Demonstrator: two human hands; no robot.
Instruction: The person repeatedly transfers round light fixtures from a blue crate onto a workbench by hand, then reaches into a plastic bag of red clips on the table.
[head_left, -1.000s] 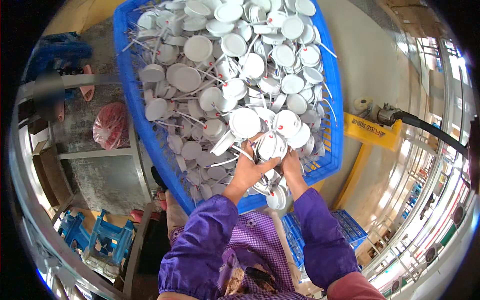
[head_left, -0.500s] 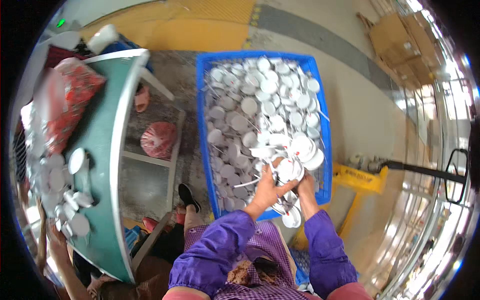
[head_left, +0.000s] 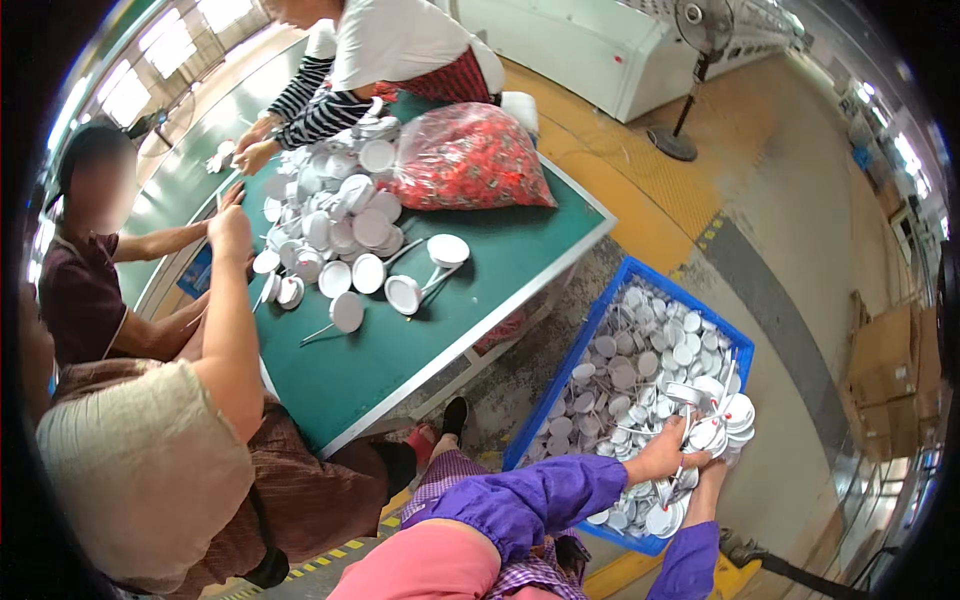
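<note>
Both my hands are closed around a bunch of white round discs with thin white cords (head_left: 708, 436), some showing small red spots. My left hand (head_left: 658, 453) grips the bunch from the left, with its fingers partly hidden behind the discs. Below and to the right, my right hand (head_left: 708, 488) supports it, fingers mostly covered. The bunch is over the right part of a blue plastic crate (head_left: 560, 382). Many similar white discs (head_left: 622, 372) lie heaped inside the crate, their cords pointing in all directions.
Left of the crate stands a green-topped table (head_left: 480, 262) bearing a pile of white discs (head_left: 325, 215) and a clear bag of small red parts (head_left: 470, 160). Several co-workers are around it. A standing fan (head_left: 690, 70) and cardboard boxes (head_left: 885, 365) are farther off.
My view has swung left, bringing the whole table and the co-workers into sight. The crate and my hands now appear lower right. Both hands still hold the bunch over the crate.
</note>
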